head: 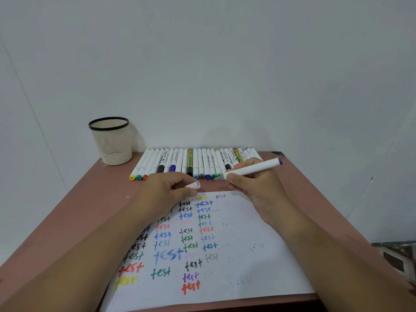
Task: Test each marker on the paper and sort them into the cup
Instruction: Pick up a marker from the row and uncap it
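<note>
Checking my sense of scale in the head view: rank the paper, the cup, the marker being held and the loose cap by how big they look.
1. paper
2. cup
3. marker, in the right hand
4. cap, in the left hand

The cup stands farther away, so it looks smaller than it is.

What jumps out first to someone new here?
The paper, covered in columns of colourful "test" scribbles, fills the near table. Above it the right hand holds a purple-ended marker and the left hand its cap. Behind lies a row of markers, with the cup far left.
</note>
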Available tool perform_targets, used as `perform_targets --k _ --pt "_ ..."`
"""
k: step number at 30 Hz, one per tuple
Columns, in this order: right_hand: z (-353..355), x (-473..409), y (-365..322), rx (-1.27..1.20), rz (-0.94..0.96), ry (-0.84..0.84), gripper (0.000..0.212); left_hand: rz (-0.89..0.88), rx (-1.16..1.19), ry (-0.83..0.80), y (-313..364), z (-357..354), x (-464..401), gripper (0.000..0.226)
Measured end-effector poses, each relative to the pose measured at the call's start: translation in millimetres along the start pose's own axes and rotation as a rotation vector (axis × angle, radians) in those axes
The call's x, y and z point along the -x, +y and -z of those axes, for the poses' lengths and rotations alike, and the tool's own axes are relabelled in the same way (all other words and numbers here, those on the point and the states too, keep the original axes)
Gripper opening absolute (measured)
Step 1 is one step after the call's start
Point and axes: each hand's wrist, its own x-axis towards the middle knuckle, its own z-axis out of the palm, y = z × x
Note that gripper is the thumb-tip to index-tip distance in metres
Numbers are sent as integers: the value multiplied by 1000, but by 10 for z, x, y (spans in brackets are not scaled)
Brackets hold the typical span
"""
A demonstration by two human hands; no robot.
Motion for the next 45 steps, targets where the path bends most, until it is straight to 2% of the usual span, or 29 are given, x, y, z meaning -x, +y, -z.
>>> perform_targets --k 5,11,16,19,27,30,32,35,37,39,40,43,45 --pt "-50 85 -44 -128 -48 -113 13 23 23 -6 38 14 4 20" --pt "-80 128 -53 -19 -50 -182 11 3 2 -43 29 27 -1 20" --pt "-116 134 -39 107 -31 -220 14 -98 -47 -91 26 12 5 26" --pt "-111 139 -37 98 -31 -246 18 -139 -76 -93 27 19 11 29" --pt "-96 103 0 67 -59 -242 17 -109 -102 -70 74 -18 24 23" --pt "-69 54 42 76 -89 -233 17 -51 -112 -160 126 2 -8 25" --pt "-68 31 43 33 -93 -222 21 -9 -99 -239 154 70 -21 44" --pt "8 -17 27 -77 -88 -124 33 69 -46 -367 111 145 21 99" --pt "108 -60 16 -158 -72 -50 50 82 -34 -386 45 149 38 111" --pt "178 -90 -27 -195 -56 2 55 91 -12 -370 28 145 45 106" --pt "195 -100 -56 -186 -47 31 48 94 23 -354 30 148 54 100" --pt "125 -110 -253 -161 -51 112 8 83 209 -246 36 187 78 76" --pt "-27 -143 -447 -192 -46 113 8 77 309 -88 35 248 75 56"
